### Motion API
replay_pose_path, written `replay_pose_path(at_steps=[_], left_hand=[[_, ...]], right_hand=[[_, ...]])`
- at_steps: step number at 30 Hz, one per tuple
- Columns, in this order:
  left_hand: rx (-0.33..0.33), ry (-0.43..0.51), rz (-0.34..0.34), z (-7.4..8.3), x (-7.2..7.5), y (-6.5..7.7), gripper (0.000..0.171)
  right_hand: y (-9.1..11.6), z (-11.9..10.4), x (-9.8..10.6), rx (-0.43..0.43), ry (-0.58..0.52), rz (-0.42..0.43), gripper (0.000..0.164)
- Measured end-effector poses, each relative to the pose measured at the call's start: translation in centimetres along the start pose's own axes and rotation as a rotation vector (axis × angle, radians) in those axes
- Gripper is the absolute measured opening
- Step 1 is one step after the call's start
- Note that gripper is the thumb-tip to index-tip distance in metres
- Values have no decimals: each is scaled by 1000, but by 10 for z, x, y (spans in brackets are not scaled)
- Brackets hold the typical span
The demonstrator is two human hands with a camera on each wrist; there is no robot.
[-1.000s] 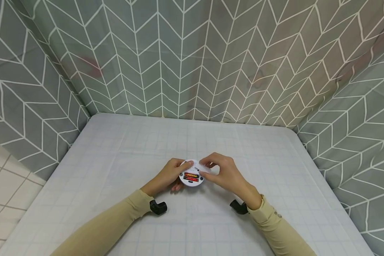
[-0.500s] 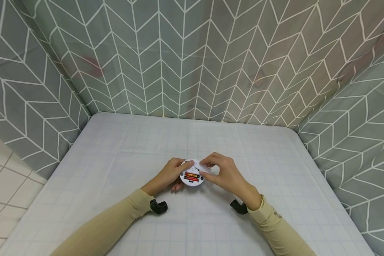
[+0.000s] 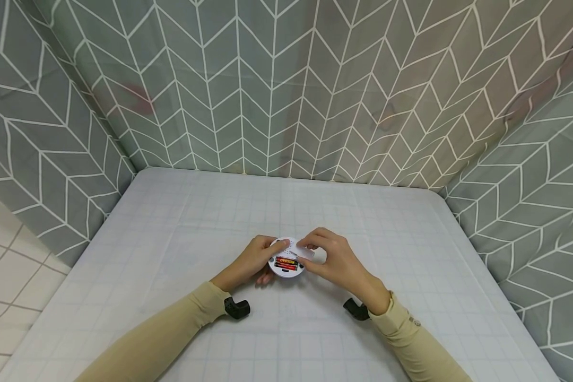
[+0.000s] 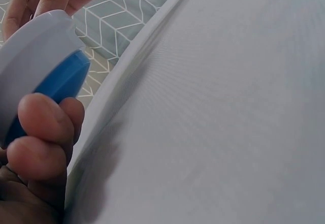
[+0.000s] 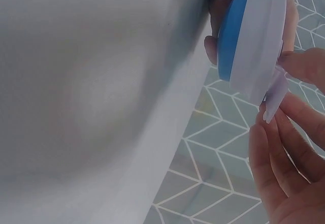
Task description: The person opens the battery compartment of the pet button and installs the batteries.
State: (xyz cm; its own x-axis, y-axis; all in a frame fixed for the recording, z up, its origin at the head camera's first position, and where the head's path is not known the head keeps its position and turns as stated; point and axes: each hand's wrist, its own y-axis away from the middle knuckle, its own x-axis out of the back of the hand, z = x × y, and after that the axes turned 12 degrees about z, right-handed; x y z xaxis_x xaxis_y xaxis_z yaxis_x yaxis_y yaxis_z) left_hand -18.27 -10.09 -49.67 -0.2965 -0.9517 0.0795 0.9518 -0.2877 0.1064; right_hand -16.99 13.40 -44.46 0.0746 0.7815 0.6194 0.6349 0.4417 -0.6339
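A round white device [image 3: 287,252] with a blue underside lies in my left hand [image 3: 250,262], which grips it at its left edge, thumb on top. Small holes dot its upturned face. Red batteries [image 3: 286,263] sit side by side in its uncovered compartment. With thumb and fingertips, my right hand [image 3: 338,260] pinches a thin white battery cover [image 3: 306,251] at the device's right edge. In the right wrist view, the battery cover [image 5: 275,96] stands at a slant against the white rim; whether it touches the compartment cannot be seen.
A table with a white cloth [image 3: 210,212] lies under both hands. Grey curtains [image 3: 277,95] with a white zigzag pattern close off the back and sides. Black wrist cameras [image 3: 237,309] sit below each hand. Pale floor tiles [image 3: 9,286] show at the left.
Both hands keep nearly the same place. The battery cover has tilted slightly in the right fingers; the device has barely moved.
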Motion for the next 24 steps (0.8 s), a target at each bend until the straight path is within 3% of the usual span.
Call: replay_pose_path(at_steps=[24], left_hand=[[-13,43,-21,2,0,2,54]], right_hand=[[0,-6,-5,77,10,-12,22]])
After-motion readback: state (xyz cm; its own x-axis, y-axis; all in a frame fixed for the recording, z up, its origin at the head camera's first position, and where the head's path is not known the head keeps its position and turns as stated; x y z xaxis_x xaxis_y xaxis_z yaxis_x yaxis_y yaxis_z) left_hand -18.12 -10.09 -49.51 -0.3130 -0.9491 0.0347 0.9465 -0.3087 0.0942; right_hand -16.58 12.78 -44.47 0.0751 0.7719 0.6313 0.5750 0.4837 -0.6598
